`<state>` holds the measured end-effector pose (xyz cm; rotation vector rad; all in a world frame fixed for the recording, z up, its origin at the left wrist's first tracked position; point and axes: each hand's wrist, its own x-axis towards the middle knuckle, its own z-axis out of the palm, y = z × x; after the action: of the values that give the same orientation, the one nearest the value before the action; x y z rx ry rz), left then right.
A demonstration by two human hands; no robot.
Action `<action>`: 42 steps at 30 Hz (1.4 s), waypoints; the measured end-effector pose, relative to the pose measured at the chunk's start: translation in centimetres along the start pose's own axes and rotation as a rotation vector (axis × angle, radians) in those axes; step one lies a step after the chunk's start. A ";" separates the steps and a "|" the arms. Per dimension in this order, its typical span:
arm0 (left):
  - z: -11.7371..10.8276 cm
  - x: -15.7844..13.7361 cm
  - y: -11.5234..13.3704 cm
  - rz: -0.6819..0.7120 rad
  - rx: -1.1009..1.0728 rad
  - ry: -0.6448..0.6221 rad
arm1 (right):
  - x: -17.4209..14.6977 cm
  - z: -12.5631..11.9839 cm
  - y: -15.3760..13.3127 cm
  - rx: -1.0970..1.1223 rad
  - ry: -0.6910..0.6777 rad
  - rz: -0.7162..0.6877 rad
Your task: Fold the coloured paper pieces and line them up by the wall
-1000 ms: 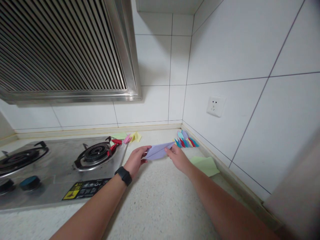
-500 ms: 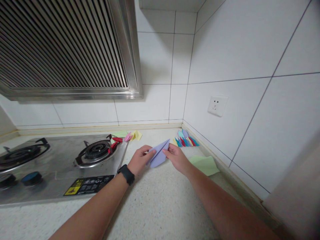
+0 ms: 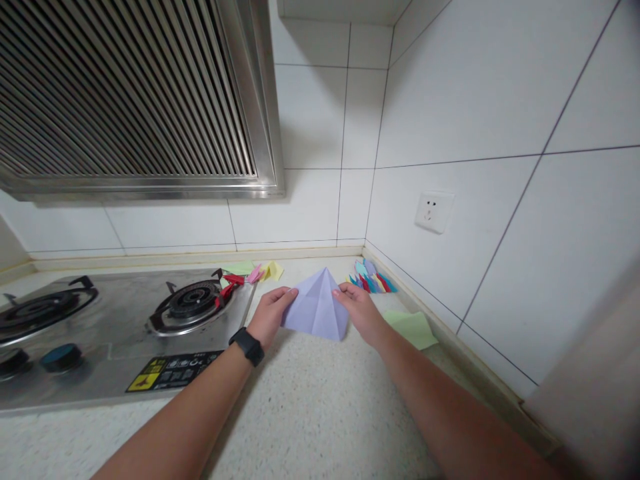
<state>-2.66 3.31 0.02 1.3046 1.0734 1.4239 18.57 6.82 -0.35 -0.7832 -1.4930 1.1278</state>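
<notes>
A creased sheet of lilac origami paper (image 3: 317,310) is spread between my hands over the speckled countertop (image 3: 300,400), one corner pointing away from me. Its left edge is pinched by my left hand (image 3: 273,312), thumb on top and a black watch on the wrist. My right hand (image 3: 359,310) grips the right edge in the same way. Fold lines fan down the paper from the far corner. Just beyond my right hand sits a cluster of small folded paper pieces (image 3: 373,281) in several colours.
Light green paper (image 3: 413,329) lies right of my right forearm, near the tiled wall. On the left is a gas stove (image 3: 115,333) with red folded paper (image 3: 231,285) at its burner edge; pink and yellow paper (image 3: 271,271) lie beside it. A range hood (image 3: 150,100) hangs above.
The lilac paper has gone from a narrow folded kite shape to an opened, wider sheet. My hands have moved apart, the left one shifting left.
</notes>
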 end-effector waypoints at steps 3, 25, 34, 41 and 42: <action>0.0 0.1 -0.2 -0.007 -0.005 0.017 | 0.0 0.0 -0.1 0.017 0.015 0.015; 0.4 -0.1 -0.4 0.014 -0.019 -0.049 | -0.4 0.5 -1.0 -0.131 -0.015 -0.041; 1.2 -0.9 0.3 0.018 0.037 -0.316 | -1.2 1.6 -1.5 0.004 -0.204 -0.011; 1.3 -0.9 0.0 0.000 0.037 -0.400 | -1.3 1.2 -1.6 0.006 -0.196 0.003; 1.2 -0.9 -0.1 -0.012 0.028 -0.402 | -1.2 1.1 -1.5 0.004 -0.177 0.003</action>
<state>-1.41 2.46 -0.16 1.5213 0.8304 1.0774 17.92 4.94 0.67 -0.6978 -1.6358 1.2280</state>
